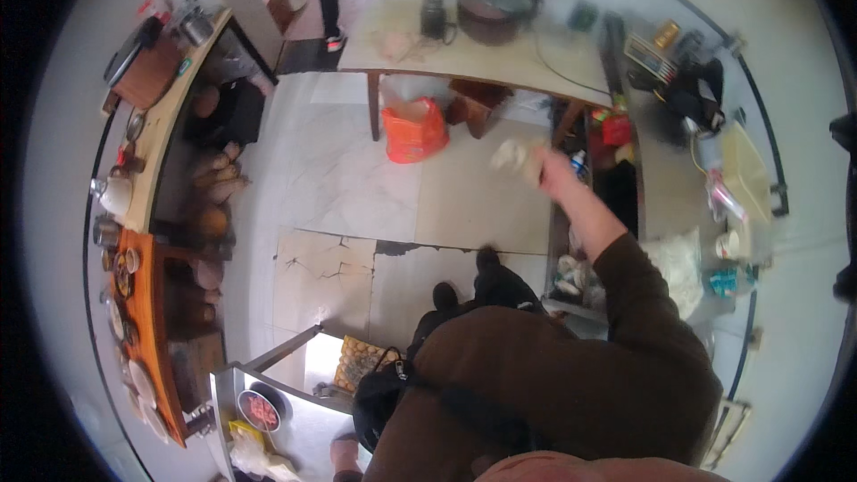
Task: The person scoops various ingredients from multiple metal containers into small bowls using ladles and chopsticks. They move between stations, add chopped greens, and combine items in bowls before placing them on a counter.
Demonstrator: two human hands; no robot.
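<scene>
Caution suited this reach, I judged: the right hand (pixel 554 173) gripped a blurred pale item (pixel 512 157) right of the frame's centre, so a firm hold clear of the orange bag (pixel 416 136) seemed wise. I couldn't tell the left hand's (pixel 345 453) state, low in frame.

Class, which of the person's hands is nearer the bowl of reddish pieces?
Left. The left hand is just right of the bowl; the right hand is far forward of it.
</scene>
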